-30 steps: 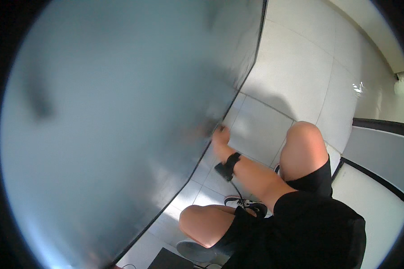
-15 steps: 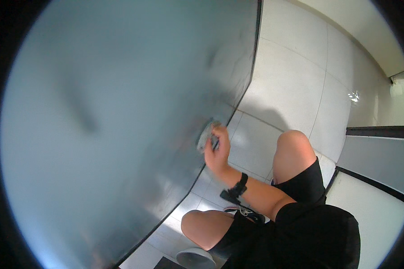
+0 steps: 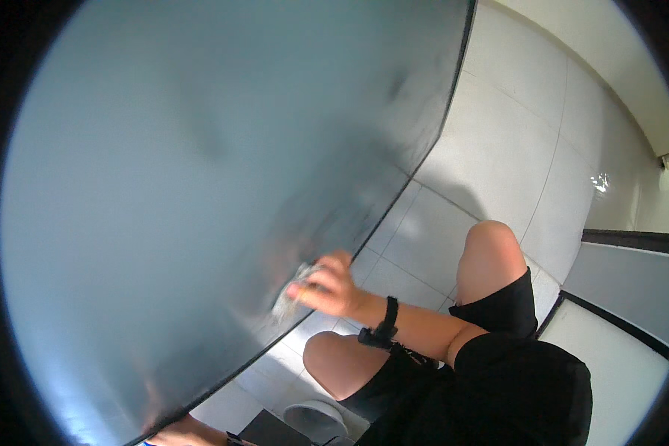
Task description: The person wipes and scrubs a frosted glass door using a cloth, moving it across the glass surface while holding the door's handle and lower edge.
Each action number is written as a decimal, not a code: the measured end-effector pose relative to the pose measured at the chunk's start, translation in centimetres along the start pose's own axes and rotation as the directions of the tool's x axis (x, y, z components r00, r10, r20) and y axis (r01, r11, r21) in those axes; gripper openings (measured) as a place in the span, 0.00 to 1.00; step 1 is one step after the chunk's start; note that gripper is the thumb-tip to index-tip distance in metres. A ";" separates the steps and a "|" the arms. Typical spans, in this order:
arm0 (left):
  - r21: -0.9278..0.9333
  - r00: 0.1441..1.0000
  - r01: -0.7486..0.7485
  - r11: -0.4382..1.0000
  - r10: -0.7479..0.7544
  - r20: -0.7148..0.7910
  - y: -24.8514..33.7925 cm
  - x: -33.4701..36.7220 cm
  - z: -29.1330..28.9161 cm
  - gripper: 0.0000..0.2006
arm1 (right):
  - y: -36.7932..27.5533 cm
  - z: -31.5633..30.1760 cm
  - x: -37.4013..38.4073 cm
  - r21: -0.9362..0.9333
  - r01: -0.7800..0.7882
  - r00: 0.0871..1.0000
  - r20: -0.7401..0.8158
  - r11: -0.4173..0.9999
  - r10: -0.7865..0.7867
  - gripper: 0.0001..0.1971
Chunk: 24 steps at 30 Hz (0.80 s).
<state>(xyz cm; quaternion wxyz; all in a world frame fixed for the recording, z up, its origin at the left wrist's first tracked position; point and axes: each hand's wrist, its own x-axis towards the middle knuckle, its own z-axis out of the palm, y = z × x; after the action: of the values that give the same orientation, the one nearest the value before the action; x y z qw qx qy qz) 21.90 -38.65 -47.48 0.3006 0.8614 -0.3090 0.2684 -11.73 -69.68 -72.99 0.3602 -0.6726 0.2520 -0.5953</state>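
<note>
My right hand [image 3: 327,286] presses a crumpled pale grey-white cloth [image 3: 284,306] against a large frosted panel [image 3: 163,186], close to its dark lower edge. Its fingers are closed round the cloth, and the wrist bears a black band. At the bottom left, my left hand [image 3: 182,432] touches the same dark edge of the panel. The picture's rim cuts off part of that hand, so its fingers barely show. Dark smudges and a faint reflection of my right hand appear on the panel's surface.
I squat on pale floor tiles [image 3: 498,149], my bare knees beside the panel. A light grey bucket [image 3: 316,418] stands below my left knee, next to a dark flat object [image 3: 270,430]. A white panel [image 3: 609,334] with a black edge is at the right.
My right hand has slid down and left along the panel with the cloth. My left hand has come into view at the bottom left. The view has shifted slightly.
</note>
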 end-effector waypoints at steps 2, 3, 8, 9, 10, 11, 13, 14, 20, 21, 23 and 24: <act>-0.081 0.950 0.097 0.992 -0.117 -0.291 -0.4 -0.9 0.1 0.14 | 4.3 -1.6 0.4 -0.023 -0.215 0.955 -0.216 0.976 0.205 0.06; -0.107 0.929 0.157 0.982 -0.183 -0.321 0.0 -1.6 0.1 0.13 | 7.0 -2.1 0.3 -0.233 -0.192 0.843 -0.537 0.953 0.038 0.08; 0.465 0.906 -0.038 0.884 0.228 -0.358 2.2 -3.5 0.4 0.10 | 14.5 -2.5 -6.2 -0.027 -0.847 0.481 -0.466 0.531 0.742 0.12; 0.071 0.932 -0.016 0.997 0.041 -0.359 2.4 -3.4 0.4 0.11 | 13.4 -1.1 -8.3 -0.087 -0.902 0.417 -0.432 0.423 0.800 0.13; -0.263 0.947 -0.018 0.965 -0.068 -0.314 2.4 -3.1 0.5 0.11 | 11.9 0.1 -9.9 -0.092 -0.888 0.454 -0.322 0.450 0.831 0.13; -0.319 0.951 0.014 0.947 -0.111 -0.288 2.4 -3.0 0.5 0.11 | 10.4 1.2 -10.9 -0.107 -0.889 0.458 -0.235 0.445 0.857 0.13; -0.143 0.933 0.027 0.989 -0.076 -0.352 2.4 -2.9 0.5 0.11 | 9.0 1.1 -10.8 0.053 -0.819 0.538 -0.273 0.571 0.797 0.12; -0.070 0.939 -0.062 0.996 0.034 -0.344 2.4 -2.9 0.5 0.12 | 8.7 0.7 -10.1 0.115 -0.772 0.582 -0.270 0.626 0.767 0.12; -0.120 0.909 -0.017 0.993 -0.034 -0.415 4.0 -3.6 1.0 0.07 | 14.3 -2.3 -5.8 -0.033 -0.766 0.538 -0.580 0.642 0.612 0.09; -0.189 0.914 -0.051 0.981 -0.030 -0.405 4.0 -3.5 0.9 0.07 | 13.7 -0.9 -7.1 -0.013 -0.762 0.535 -0.577 0.647 0.618 0.08; -0.175 0.941 0.031 0.984 -0.088 -0.328 3.7 -3.6 0.7 0.08 | 10.5 1.7 -10.9 -0.002 -0.850 0.494 -0.354 0.527 0.794 0.08; 0.068 0.958 0.041 0.997 -0.020 -0.286 3.4 -3.8 0.6 0.09 | 8.4 2.3 -12.9 -0.051 -0.938 0.347 -0.124 0.344 0.929 0.08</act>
<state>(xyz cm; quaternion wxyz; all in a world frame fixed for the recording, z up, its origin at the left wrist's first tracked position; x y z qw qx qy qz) 17.16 -39.79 -49.08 0.3143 0.8289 -0.2390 0.3962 -10.82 -64.51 -87.70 0.5870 -0.4057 0.6366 -0.2925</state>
